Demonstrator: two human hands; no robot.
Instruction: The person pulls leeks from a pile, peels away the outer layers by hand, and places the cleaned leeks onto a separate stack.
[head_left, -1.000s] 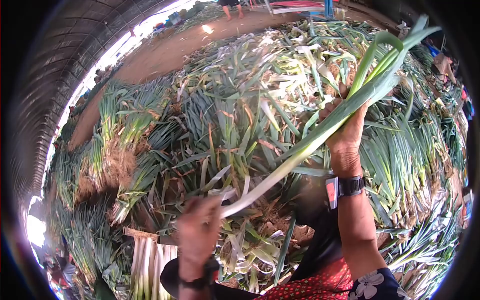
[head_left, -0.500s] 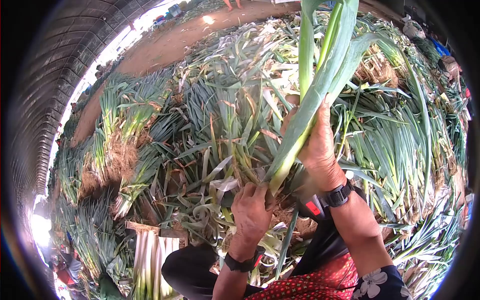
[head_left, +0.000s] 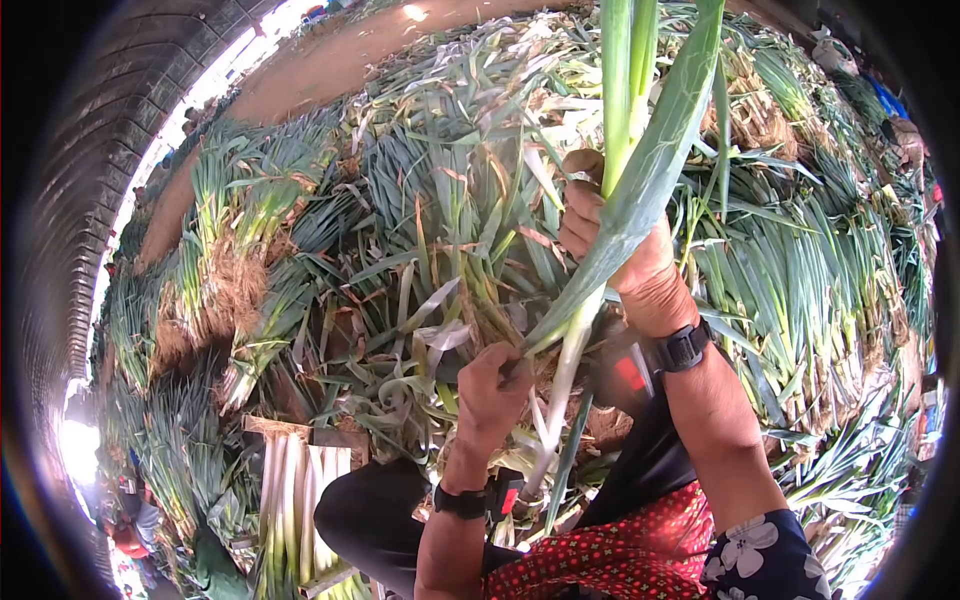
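Our right hand gripped the tilted leek below its spreading leaves, its lower end between our legs, presumably to steady it while our left hand pinched a broad outer leaf angled off the pale shaft.

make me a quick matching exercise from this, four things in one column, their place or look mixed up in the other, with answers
1. left hand
2. sleeve
3. right hand
4. bare stalks

A. wrapped around a leek
B. side by side, lower left of the view
C. at a leaf's lower end
D. dark with white flowers

Pairs: 1-C, 2-D, 3-A, 4-B
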